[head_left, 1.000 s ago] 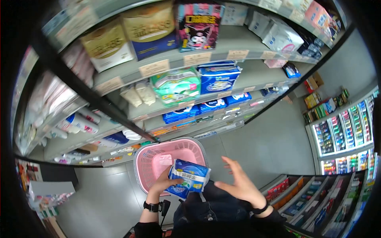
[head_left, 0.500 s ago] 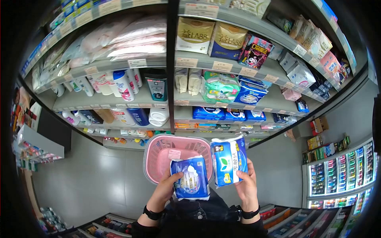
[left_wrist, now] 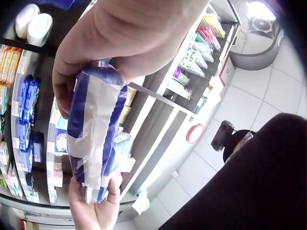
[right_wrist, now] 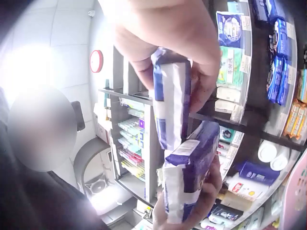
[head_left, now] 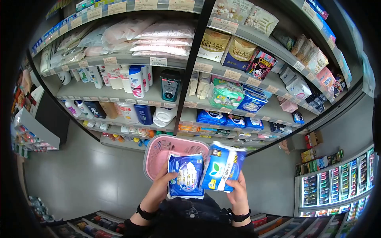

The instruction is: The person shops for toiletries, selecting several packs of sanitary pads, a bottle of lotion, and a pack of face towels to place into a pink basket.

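My left hand (head_left: 159, 187) grips a dark blue pack of sanitary pads (head_left: 185, 180) with a pale oval print, thumb over its front. In my right hand (head_left: 239, 191) is a brighter blue and white pack of sanitary pads (head_left: 223, 168) with a green leaf, tilted, thumb on its lower front. The two packs are side by side, their edges close. Below and behind them stands a pink basket (head_left: 152, 160) with slotted walls, partly covered by the packs. The right wrist view shows the right-hand pack (right_wrist: 170, 105) edge-on above the left-hand pack (right_wrist: 192, 167).
Shelves rise in front, with shampoo bottles (head_left: 136, 81) on the left and a green pack (head_left: 226, 94) beside more blue packs (head_left: 253, 101). A lit drinks display (head_left: 337, 178) stands at the right. Grey floor (head_left: 95, 170) surrounds the basket.
My right hand was empty a second ago; it now holds the leaf pack, which has moved left toward the other pack since half a second ago. The head view has turned left.
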A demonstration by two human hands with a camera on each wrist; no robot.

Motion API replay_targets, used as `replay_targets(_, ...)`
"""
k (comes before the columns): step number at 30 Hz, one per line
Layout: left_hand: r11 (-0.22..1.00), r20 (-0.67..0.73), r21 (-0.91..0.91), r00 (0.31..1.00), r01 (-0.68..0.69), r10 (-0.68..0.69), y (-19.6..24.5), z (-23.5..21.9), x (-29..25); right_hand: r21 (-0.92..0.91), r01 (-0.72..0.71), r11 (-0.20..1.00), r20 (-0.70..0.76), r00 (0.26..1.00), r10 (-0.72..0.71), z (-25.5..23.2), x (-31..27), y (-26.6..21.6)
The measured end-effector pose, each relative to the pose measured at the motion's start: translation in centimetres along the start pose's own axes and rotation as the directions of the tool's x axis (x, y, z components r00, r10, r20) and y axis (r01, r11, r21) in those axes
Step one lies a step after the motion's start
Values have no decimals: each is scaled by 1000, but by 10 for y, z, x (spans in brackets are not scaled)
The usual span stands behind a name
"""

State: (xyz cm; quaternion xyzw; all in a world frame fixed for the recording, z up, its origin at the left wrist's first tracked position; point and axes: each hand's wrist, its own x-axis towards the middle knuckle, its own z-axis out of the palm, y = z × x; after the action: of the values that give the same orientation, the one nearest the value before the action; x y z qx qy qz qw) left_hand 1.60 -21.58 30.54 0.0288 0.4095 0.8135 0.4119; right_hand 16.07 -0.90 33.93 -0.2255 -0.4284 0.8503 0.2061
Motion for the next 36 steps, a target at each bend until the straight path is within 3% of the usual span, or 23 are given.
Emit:
replay_targets(2, 1000, -1, -15, 1000, 9, -9, 2, 0, 1, -171, 265, 949, 71, 964, -257, 2, -1, 1)
replay_targets(3, 998, 21, -41, 999, 40, -40, 1, -2, 2, -241, 517, 822, 259, 850, -458, 1, 9, 2)
replay_targets(4, 995, 42, -67, 997, 71, -68, 1, -3, 3, -249, 733, 632, 452, 665, -594, 3, 19, 2)
replay_targets(6, 992, 59, -66, 993, 103, -99, 0, -4, 4, -504, 759, 413, 511, 647, -566, 13, 10, -10)
replay_targets(8, 989, 79, -62, 988, 136, -131, 0, -2, 5, -551, 795, 255, 630, 596, -498, 18, 13, -11)
replay_targets(11, 997, 67, 25, 995, 78, -79, 3, 7, 4, -552, 782, 289, 630, 618, -471, 13, 18, -3)
replay_targets(15, 998, 123, -22, 991, 54, -51, 5, 14, 7, -571, 766, 293, 620, 637, -458, 14, 21, -4)
replay_targets(17, 999, 264, 28, 964, 32, -38, 6, 18, 8, -580, 768, 271, 643, 636, -427, 15, 24, -8)
replay_targets(20, 989, 247, 139, 966, 46, -80, 4, 29, 10, -593, 766, 248, 673, 641, -370, 13, 28, -14)
replay_targets(22, 991, 242, 113, 966, 66, -91, 3, 32, 16, -570, 784, 245, 698, 620, -359, 12, 31, -18)
replay_targets(24, 988, 246, 154, 968, 11, -49, 2, 35, 20, -585, 661, 470, 494, 750, -440, 7, 34, -17)
replay_targets(26, 987, 250, 158, 967, 10, -49, 1, 36, 24, -575, 632, 520, 508, 774, -379, -4, 37, -25)
replay_targets(28, 986, 256, 164, 965, 7, -50, 0, 40, 28, -386, 256, 886, 333, 935, -125, 7, 35, -37)
replay_targets(29, 984, 277, 171, 957, 42, -89, -1, 42, 31, -510, 205, 835, 351, 936, -16, 4, 35, -39)
replay_targets(30, 980, 294, 179, 945, 89, -140, -3, 44, 28, -536, 251, 806, 375, 926, -39, 2, 29, -33)
replay_targets(34, 955, 345, 278, 917, 104, -200, -14, 58, 40, -608, 167, 776, 289, 957, 20, -8, 34, -36)
replay_targets(36, 942, 353, 325, 913, 83, -203, -15, 60, 45, -685, 97, 722, 312, 935, 170, -21, 38, -47)
